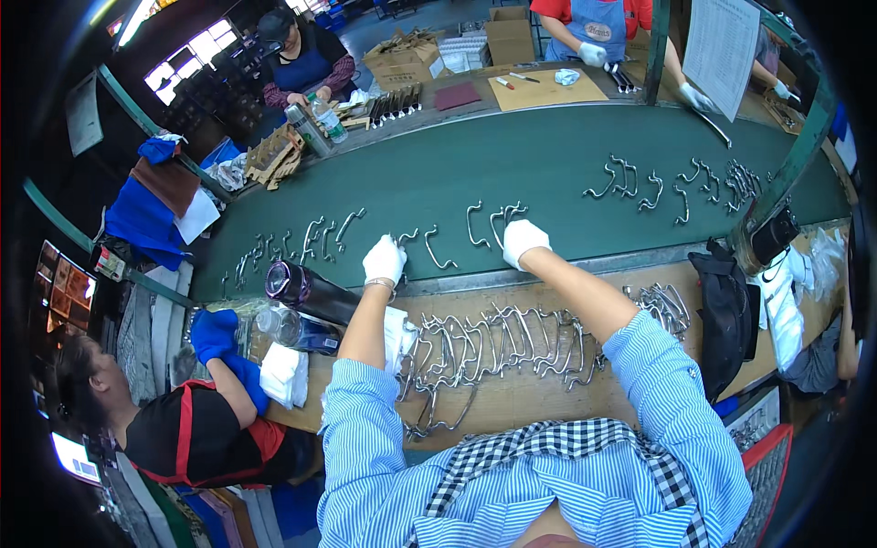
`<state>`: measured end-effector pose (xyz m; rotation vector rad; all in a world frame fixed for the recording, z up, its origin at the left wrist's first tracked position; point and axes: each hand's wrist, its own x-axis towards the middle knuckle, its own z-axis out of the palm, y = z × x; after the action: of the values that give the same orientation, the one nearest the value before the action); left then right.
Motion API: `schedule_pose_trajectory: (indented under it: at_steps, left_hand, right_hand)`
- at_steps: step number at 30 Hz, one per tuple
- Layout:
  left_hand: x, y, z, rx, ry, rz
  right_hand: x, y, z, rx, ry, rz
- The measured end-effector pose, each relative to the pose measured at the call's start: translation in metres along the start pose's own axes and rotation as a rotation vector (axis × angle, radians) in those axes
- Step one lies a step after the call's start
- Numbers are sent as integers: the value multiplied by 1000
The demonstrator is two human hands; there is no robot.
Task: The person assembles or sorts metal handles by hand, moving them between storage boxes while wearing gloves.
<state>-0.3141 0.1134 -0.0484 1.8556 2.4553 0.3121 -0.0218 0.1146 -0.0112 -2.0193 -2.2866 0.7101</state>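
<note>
My left hand [384,260], in a white glove, is over the near side of the green belt [365,183]. Its fingers are closed at the end of a short bent metal rod [408,236]. To the right, my white-gloved right hand [524,242] has its fingers closed on a bent metal rod [513,211], a second rod [496,228] right beside it. Between the hands lie two loose bent rods, one angled [438,250] and one hooked [474,225]. A heap of similar shiny rods [512,338] lies on the wooden table in front of me.
Dark flask [311,292] and plastic bottle [294,331] stand by my left forearm. More rods [626,178] lie along the belt at both sides. A black bag [723,315] and green post [795,146] are at right. Co-workers sit left and stand across the belt.
</note>
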Motion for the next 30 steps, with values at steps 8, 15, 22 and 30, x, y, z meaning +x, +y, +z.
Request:
schedule_pose_trajectory:
  at_steps: [8,15,22,30]
  left_hand:
    - [-12,45,-9,-379,78,-18]
    - [-27,73,8,-198,-77,-88]
    - [-35,87,13,-137,-113,53]
    - [-76,109,16,-1711,-586,-268]
  right_hand:
    - [70,26,24,959,-199,71]
    - [37,-9,29,156,44,-180]
    - [2,15,9,731,-273,-122]
    - [-67,56,12,1561,-233,-200]
